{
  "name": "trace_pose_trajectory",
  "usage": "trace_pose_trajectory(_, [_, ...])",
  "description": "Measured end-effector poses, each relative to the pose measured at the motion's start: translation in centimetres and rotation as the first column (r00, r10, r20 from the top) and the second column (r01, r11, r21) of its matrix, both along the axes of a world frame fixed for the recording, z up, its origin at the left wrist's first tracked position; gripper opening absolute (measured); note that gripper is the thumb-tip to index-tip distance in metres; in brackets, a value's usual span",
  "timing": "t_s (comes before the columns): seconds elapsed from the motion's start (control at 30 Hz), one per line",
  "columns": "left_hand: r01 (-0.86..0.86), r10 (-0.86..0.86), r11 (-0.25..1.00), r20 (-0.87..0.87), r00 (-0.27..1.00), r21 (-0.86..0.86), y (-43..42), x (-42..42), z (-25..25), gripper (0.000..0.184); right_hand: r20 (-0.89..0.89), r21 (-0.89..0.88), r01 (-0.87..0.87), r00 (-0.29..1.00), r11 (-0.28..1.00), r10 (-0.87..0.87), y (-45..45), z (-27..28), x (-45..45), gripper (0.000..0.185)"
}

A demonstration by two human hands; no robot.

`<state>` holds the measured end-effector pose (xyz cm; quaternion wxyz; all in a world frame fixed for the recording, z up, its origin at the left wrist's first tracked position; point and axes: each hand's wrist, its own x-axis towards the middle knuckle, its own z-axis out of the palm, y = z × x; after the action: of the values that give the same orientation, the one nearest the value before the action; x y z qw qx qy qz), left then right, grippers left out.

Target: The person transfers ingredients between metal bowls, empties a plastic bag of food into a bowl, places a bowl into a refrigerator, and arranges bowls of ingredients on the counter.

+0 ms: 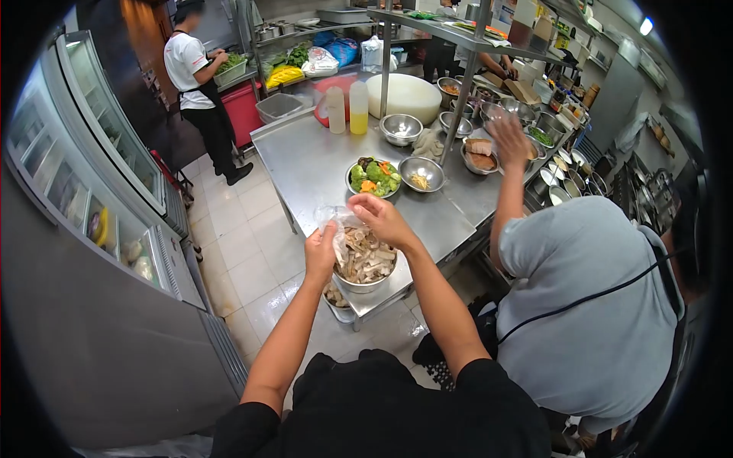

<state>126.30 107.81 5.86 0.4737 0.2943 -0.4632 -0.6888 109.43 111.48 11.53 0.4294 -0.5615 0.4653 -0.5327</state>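
My left hand (322, 248) pinches a clear plastic bag (333, 221) at its side, above the near corner of the steel table. My right hand (378, 217) is at the bag's other side, fingers loosely curved and apart; whether they touch the plastic I cannot tell. Just beneath both hands is a metal bowl (368, 287) heaped with pale, brownish cut pieces (370, 256) that look like mushrooms. A second container with similar pieces (336, 296) shows partly below it, at the left. Beyond my hands sits a bowl of broccoli and carrot (374, 177).
On the steel table (298, 164) are a bowl with pale pieces (421, 174), an empty-looking bowl (401, 130), two squeeze bottles (358, 108) and a big white tub (405, 95). A co-worker in grey (588, 298) is close on my right, one hand (510, 137) blurred. Refrigerators (92, 183) line the left.
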Motion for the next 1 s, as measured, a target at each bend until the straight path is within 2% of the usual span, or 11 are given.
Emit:
trace_pose_trajectory(0.17, [0.061,-0.04,0.995,-0.239,0.97,0.081,-0.5,0.4,-0.8,0.029,-0.065,0.063,0.001,0.998,0.998,0.003,1.0,-0.3,-0.4,0.051])
trace_pose_trajectory(0.27, [0.118,-0.086,0.989,-0.308,0.947,0.086,-0.8,0.4,-1.3,0.029,-0.369,0.008,-0.061,0.928,0.998,0.06,1.1,-0.1,0.4,0.057])
trace_pose_trajectory(0.33, [0.133,-0.103,0.988,-0.325,0.94,0.073,-0.8,0.7,-1.5,0.029,-0.344,-0.031,-0.041,0.939,0.999,0.028,1.1,-1.1,0.2,0.056])
trace_pose_trajectory(0.4, [-0.003,-0.002,0.999,-0.147,0.989,-0.04,-0.8,0.9,-1.7,0.029,-0.323,-0.071,-0.023,0.947,0.997,-0.001,1.6,-1.3,-0.2,0.056])
trace_pose_trajectory(0.53, [0.031,-0.011,0.981,0.105,0.994,-0.194,-0.3,1.6,-2.1,0.033,-0.266,-0.048,0.175,0.947,0.983,-0.181,5.0,-0.4,-0.8,0.05])
trace_pose_trajectory(0.63, [0.173,-0.108,0.947,0.238,0.965,-0.272,-0.1,1.5,-2.5,0.035,-0.433,-0.237,0.163,0.865,0.958,-0.255,6.4,-1.3,-0.7,0.055])
trace_pose_trajectory(0.7, [0.293,-0.131,0.892,0.423,0.897,-0.345,-0.5,1.4,-2.1,0.039,-0.413,-0.196,0.185,0.875,0.963,-0.252,6.2,-1.5,0.4,0.059])
trace_pose_trajectory(0.8, [0.316,-0.253,0.919,0.259,0.932,-0.237,-0.4,1.6,-1.4,0.041,-0.401,-0.216,0.196,0.876,0.956,-0.27,4.7,-1.4,0.6,0.068])
trace_pose_trajectory(0.87, [0.268,-0.199,0.921,0.25,0.948,-0.282,-0.5,1.5,-1.1,0.041,-0.377,-0.081,0.147,0.911,0.986,-0.167,3.4,-0.6,0.0,0.071])
trace_pose_trajectory(0.93, [0.216,-0.141,0.921,0.238,0.961,-0.326,-0.8,1.3,-1.0,0.041,-0.459,-0.193,0.091,0.871,0.977,-0.172,0.9,-1.5,-0.9,0.053])
trace_pose_trajectory(1.0, [0.135,-0.041,0.895,0.222,0.974,-0.425,-1.0,0.9,-0.5,0.043,-0.144,0.248,-0.081,0.982,0.965,0.119,-0.1,-0.3,-1.2,0.032])
